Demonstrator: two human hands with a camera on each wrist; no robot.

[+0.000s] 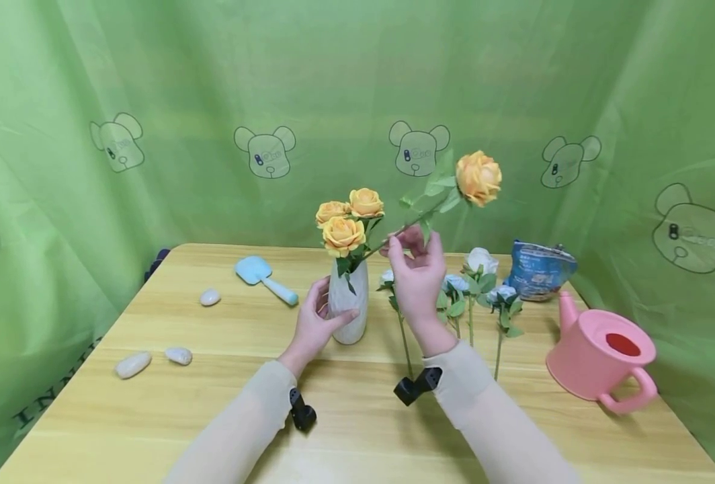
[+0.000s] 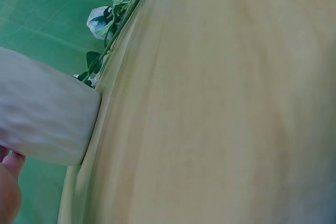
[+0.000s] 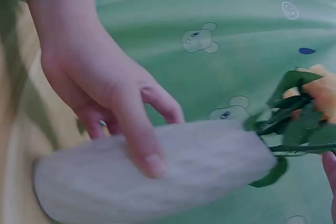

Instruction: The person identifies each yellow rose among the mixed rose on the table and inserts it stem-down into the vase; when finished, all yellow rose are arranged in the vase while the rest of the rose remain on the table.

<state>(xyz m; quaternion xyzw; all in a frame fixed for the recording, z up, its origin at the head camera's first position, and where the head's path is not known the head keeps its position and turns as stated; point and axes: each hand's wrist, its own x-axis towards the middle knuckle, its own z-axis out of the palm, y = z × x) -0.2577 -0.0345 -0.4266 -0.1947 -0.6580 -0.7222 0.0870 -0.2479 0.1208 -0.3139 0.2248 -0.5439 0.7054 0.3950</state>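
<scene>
A white textured vase [image 1: 355,296] stands on the table with three yellow-orange roses [image 1: 343,235] in it. My left hand [image 1: 310,329] grips the vase from the left side, its thumb across the front; the right wrist view shows this thumb lying along the vase wall [image 3: 215,156]. Above and to the right, my right hand [image 1: 419,279] pinches the stem of another orange rose [image 1: 478,177]. That stem slants from the bloom at upper right down to the vase mouth, where leaves hide its lower end.
Right of the vase lie several pale roses [image 1: 481,261] with long stems. Beyond them are a blue bag [image 1: 539,270] and a pink watering can [image 1: 593,356]. A light-blue toy shovel [image 1: 255,270] and three stones [image 1: 134,364] lie to the left. Green curtains surround the wooden table [image 1: 212,403].
</scene>
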